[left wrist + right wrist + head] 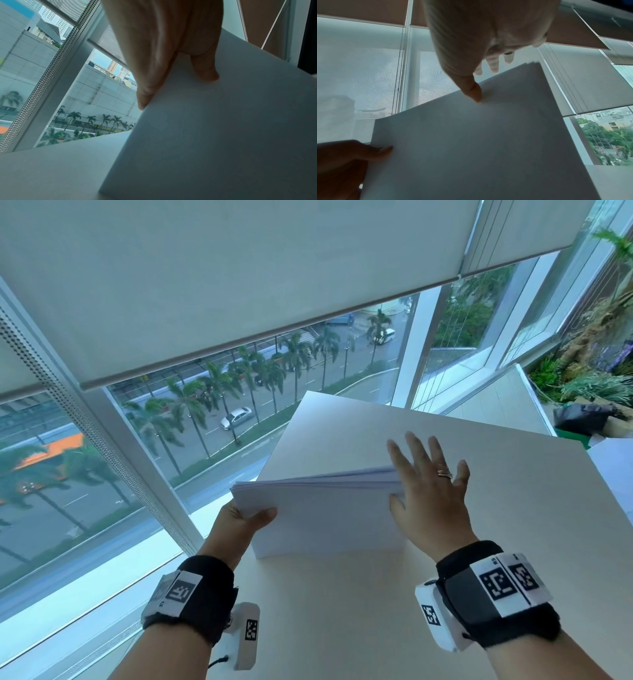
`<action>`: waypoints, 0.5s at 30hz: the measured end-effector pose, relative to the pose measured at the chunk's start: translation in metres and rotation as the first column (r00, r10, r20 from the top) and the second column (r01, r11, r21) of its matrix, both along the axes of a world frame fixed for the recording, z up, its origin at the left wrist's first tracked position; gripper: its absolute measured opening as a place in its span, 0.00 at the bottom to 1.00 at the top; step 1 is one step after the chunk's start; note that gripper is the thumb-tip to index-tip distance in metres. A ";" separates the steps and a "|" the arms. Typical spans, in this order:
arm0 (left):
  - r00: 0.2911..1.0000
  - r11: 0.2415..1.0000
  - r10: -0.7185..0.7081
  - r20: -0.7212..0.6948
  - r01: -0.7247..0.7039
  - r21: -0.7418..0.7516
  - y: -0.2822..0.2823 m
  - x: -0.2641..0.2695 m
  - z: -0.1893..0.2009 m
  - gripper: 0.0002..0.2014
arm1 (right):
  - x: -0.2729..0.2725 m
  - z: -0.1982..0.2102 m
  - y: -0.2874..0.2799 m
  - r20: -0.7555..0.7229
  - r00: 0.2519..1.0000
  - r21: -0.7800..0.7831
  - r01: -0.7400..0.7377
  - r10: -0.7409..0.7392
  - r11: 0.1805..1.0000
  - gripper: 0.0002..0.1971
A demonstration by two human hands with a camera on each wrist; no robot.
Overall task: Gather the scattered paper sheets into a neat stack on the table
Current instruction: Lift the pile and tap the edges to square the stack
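A stack of white paper sheets (pixel 322 508) stands on its lower edge on the white table (pixel 342 611), tilted toward me. My left hand (pixel 246 518) grips the stack's left upper corner, thumb across the front sheet. My right hand (pixel 428 484) has straight, spread fingers and lies flat against the stack's right side edge. In the left wrist view the thumb (pixel 205 70) presses on the front sheet (pixel 214 135). In the right wrist view the right thumb (pixel 473 90) touches the top edge of the sheets (pixel 479 148).
The table's left edge runs along a large window (pixel 171 422) with a half-lowered blind (pixel 239 268). A loose white sheet (pixel 613 467) lies at the far right. Plants (pixel 589 364) and dark clutter sit beyond the table's far right corner.
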State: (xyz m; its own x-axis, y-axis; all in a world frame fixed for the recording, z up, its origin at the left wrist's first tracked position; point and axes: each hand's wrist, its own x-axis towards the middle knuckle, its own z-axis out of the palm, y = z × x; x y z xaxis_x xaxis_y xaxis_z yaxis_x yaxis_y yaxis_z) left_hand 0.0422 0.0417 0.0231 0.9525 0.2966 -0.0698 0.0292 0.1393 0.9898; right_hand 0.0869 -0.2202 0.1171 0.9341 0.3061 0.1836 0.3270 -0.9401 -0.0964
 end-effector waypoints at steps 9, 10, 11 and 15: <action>1.000 1.000 0.001 -0.003 -0.001 -0.008 0.000 0.001 0.001 0.15 | -0.029 0.000 0.085 0.078 0.932 -0.031 -0.353 0.355 0.935 0.44; 1.000 1.000 -0.001 0.001 0.001 -0.008 0.000 0.000 0.001 0.15 | -0.031 -0.003 0.091 0.016 0.921 -0.042 -0.389 0.389 0.920 0.41; 1.000 1.000 0.000 0.003 0.000 -0.004 0.000 -0.001 0.001 0.14 | -0.031 -0.004 0.095 0.002 0.915 -0.050 -0.403 0.404 0.914 0.40; 1.000 1.000 0.006 0.000 -0.006 0.017 -0.002 -0.003 0.004 0.12 | -0.034 -0.001 0.108 0.044 0.937 0.019 -0.348 0.347 0.937 0.45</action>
State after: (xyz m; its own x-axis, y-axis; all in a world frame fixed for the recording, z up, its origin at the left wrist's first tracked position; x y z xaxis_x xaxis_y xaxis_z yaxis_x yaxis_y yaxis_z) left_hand 0.0394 0.0395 0.0270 0.9508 0.3030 -0.0645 0.0282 0.1226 0.9921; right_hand 0.0526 -0.1122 0.1159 0.7626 0.6047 0.2299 0.6365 -0.7648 -0.0998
